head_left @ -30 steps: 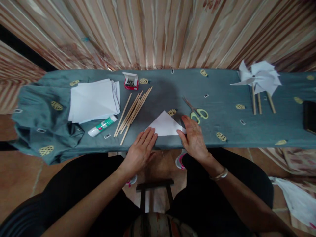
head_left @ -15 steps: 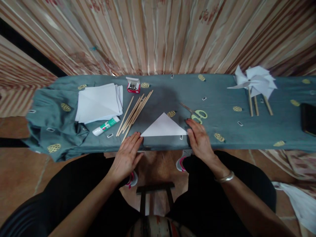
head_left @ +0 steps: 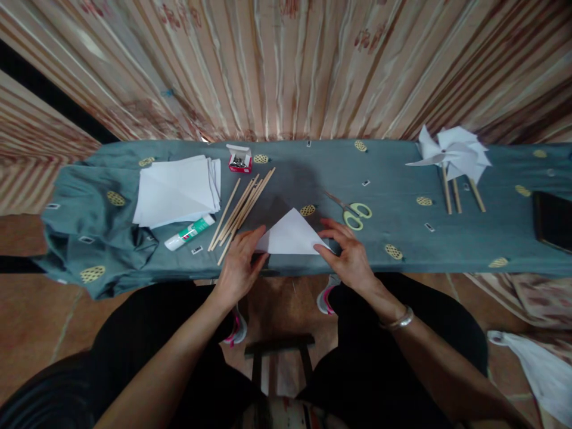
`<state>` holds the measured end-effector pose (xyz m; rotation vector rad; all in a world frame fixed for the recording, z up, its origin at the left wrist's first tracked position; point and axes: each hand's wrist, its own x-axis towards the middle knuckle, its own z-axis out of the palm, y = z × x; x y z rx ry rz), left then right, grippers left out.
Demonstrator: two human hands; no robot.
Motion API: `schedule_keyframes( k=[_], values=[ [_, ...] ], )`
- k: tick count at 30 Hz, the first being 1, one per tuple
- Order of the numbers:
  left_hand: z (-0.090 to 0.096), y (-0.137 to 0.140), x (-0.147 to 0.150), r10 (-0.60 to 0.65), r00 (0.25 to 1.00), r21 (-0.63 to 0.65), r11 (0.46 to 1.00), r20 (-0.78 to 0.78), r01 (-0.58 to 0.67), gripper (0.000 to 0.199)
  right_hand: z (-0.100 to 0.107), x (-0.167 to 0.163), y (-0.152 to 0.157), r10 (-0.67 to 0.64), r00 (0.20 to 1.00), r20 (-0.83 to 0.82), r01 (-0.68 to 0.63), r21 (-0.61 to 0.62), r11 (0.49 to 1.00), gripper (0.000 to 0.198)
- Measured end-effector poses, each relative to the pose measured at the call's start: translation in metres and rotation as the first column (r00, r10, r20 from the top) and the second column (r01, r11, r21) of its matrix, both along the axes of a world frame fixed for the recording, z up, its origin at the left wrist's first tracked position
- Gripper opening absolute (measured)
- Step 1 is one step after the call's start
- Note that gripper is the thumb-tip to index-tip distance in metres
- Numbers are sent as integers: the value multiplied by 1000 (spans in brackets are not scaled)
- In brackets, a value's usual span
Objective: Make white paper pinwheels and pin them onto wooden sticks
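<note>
A white sheet of paper [head_left: 292,237] folded into a triangle lies at the table's front edge, its long side facing me. My left hand [head_left: 240,265] grips the triangle's left corner between thumb and fingers. At the right corner, my right hand [head_left: 351,257] has its thumb on the paper and its fingers curled behind it. Just beyond the right hand lie scissors [head_left: 353,215] with light green handles. Several thin wooden sticks [head_left: 243,208] rest beyond my left hand.
To the left are a stack of white paper [head_left: 174,190] and a glue stick [head_left: 190,232]. A small red box [head_left: 240,161] of metal pins stands open at the back. White paper pinwheels [head_left: 453,154] on sticks lie right, near a dark phone-like object [head_left: 553,220].
Both hands have moved inward from lying flat beside the paper's corners to gripping them. The whole view has shifted slightly.
</note>
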<state>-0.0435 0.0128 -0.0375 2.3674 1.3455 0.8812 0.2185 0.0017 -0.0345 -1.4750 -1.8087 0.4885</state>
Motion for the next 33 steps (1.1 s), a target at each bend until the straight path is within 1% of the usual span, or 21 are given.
schedule_keyframes(
  k=[3,5,7,8,10,12,14,16,19,22,25,28,30,33],
  values=[
    [7,3,4,1,1000,31,1000,22,-2,60,12,-1,-3,-7,997,-71,8,17,1000,8],
    [15,5,8,-11,1000,86,996,26,9,62,22,-1,-6,-27,997,-68,30,46,998,6],
    [23,6,13,-37,999,140,990,18,34,61,29,-2,-8,-30,999,-29,32,96,995,5],
    [28,6,16,-55,998,163,985,14,52,59,32,-3,-10,-8,1000,6,7,130,991,5],
    [34,6,20,-80,997,194,978,4,77,53,34,-7,-13,71,992,100,-90,201,975,7],
    [37,5,22,-99,995,226,969,-26,103,38,32,-11,-17,152,969,193,-197,244,949,10],
    [38,5,23,-133,989,249,958,-62,144,22,30,-13,-20,200,950,242,-259,247,934,14],
    [38,4,23,-188,980,250,947,-71,200,20,29,-11,-21,233,937,262,-291,215,932,23],
    [37,0,23,-258,965,215,941,-49,263,22,32,-3,-17,293,899,327,-353,140,925,37],
    [34,-3,22,-300,954,174,940,5,294,28,34,7,-9,303,849,433,-374,86,924,41],
    [28,-3,18,-293,952,133,951,84,281,35,30,14,-3,265,818,511,-334,48,941,46],
    [21,-3,10,-254,959,39,967,124,251,35,23,17,-2,257,805,535,-325,35,945,49],
    [18,-5,4,-246,963,-20,968,107,250,36,18,16,-3,253,808,532,-330,53,943,44],
    [18,-12,-2,-253,967,-31,967,-39,251,41,14,13,-6,253,812,526,-351,94,932,33]
  ],
)
